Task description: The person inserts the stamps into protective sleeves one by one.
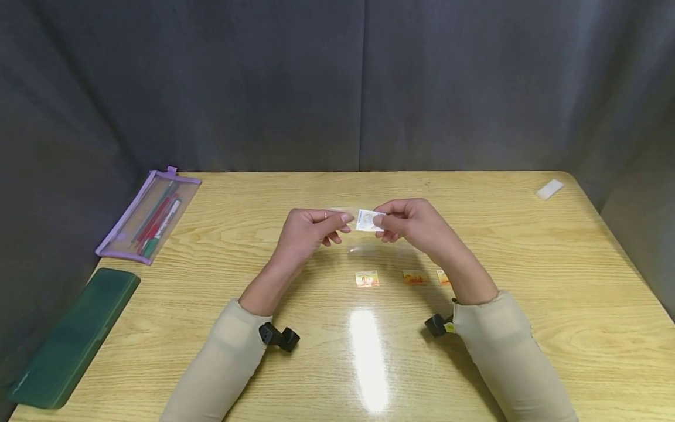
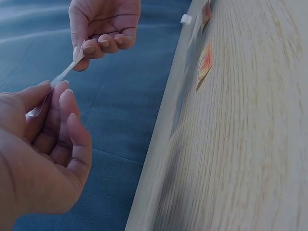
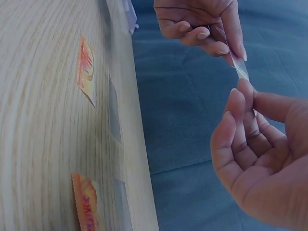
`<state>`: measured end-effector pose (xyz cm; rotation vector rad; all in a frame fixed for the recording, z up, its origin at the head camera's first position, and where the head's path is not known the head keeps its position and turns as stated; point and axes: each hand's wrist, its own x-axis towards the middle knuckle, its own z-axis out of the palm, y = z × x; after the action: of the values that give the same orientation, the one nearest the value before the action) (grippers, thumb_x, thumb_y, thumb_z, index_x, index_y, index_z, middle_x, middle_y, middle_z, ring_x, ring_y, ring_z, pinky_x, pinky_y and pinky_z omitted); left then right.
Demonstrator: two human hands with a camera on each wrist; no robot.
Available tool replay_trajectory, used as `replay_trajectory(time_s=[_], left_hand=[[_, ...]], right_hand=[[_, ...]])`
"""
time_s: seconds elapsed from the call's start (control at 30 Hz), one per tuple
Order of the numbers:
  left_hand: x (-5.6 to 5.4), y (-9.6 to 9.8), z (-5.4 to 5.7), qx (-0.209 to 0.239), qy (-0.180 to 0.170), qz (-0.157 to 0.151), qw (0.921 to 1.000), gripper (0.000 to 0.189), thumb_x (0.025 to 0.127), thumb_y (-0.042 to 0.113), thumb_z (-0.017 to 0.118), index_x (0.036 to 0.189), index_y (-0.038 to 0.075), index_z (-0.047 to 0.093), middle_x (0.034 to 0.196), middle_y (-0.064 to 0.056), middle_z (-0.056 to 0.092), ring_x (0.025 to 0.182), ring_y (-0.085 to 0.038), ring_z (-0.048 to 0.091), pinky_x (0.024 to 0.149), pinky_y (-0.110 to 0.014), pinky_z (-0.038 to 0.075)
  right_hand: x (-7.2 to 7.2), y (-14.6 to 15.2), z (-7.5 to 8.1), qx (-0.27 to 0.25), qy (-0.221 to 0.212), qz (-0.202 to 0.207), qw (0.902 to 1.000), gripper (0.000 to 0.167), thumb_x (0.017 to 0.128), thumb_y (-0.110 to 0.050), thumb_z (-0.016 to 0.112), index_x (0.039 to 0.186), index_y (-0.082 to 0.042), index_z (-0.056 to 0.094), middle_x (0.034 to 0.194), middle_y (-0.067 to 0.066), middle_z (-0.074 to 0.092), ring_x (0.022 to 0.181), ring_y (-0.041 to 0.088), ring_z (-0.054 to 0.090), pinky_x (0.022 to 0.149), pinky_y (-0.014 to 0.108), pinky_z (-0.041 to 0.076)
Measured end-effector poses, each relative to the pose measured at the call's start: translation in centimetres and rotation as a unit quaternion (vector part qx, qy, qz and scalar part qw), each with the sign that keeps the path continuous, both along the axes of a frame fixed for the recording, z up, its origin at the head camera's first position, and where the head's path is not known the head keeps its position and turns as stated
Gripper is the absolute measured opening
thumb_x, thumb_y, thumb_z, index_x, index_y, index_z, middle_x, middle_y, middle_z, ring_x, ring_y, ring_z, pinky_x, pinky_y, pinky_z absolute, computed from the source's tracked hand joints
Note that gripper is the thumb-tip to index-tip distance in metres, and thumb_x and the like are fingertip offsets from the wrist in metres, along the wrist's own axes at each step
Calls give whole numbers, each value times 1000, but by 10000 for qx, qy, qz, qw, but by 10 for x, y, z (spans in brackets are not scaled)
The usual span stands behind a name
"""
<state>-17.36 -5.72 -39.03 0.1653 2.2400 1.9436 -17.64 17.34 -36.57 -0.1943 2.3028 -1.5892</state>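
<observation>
Both hands are raised over the middle of the table, fingertips close together. My left hand pinches a small clear plastic bag between thumb and fingers. Between the thumb and fingers of my right hand is a small white packet with pale grey print, its flat face towards the head camera. In the wrist views the packet's free end meets the clear plastic. Below the hands lie three small orange-and-yellow packets: one at left, one in the middle and one partly hidden by the right wrist.
Clear plastic pieces lie flat just beyond the orange packets. At the left are a mesh pencil pouch with purple edging, holding pens, and a long green case. A white block sits near the far right corner.
</observation>
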Motion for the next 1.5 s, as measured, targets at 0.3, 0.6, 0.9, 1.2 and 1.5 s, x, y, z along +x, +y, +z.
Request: replay_trajectory(time_s=[0.3, 0.6, 0.9, 1.2, 1.5], left_hand=[[-1, 1, -2, -68, -12, -160, 9998, 24, 93, 29, 76, 98, 6, 82, 76, 5, 76, 65, -13, 67, 61, -25, 53], [0, 3, -1, 17, -131, -161, 9998, 24, 94, 25, 74, 106, 5, 80, 78, 1, 76, 64, -12, 67, 62, -26, 55], [2, 2, -1, 363, -94, 182, 9991, 25, 94, 28, 75, 107, 7, 80, 83, 1, 77, 64, -11, 68, 61, -23, 53], [3, 4, -3, 545, -88, 175, 9983, 26, 94, 24, 75, 109, 4, 79, 85, -3, 78, 62, -10, 67, 59, -22, 51], [2, 5, -3, 496, -119, 202, 9985, 26, 94, 24, 75, 110, 4, 79, 87, -6, 78, 61, -10, 67, 58, -22, 51]], right_hand=[[0, -1, -1, 156, -39, 46, 9999, 22, 100, -19, 64, 114, -3, 71, 88, 3, 73, 78, 19, 68, 89, 52, 57], [2, -4, -1, 94, 61, 62, 9999, 24, 100, -22, 65, 118, -7, 71, 89, 4, 71, 83, 28, 69, 89, 52, 57], [1, 0, 0, -177, 225, -359, 9989, 23, 100, -19, 62, 116, -4, 69, 93, 4, 72, 82, 19, 69, 88, 45, 59], [1, -4, -2, -233, 267, -415, 9985, 22, 101, -15, 59, 114, -1, 69, 91, 3, 71, 79, 16, 69, 85, 40, 60], [1, -8, -5, -323, 307, -372, 9983, 21, 102, -14, 59, 114, 0, 69, 92, 5, 70, 77, 16, 68, 79, 34, 60]])
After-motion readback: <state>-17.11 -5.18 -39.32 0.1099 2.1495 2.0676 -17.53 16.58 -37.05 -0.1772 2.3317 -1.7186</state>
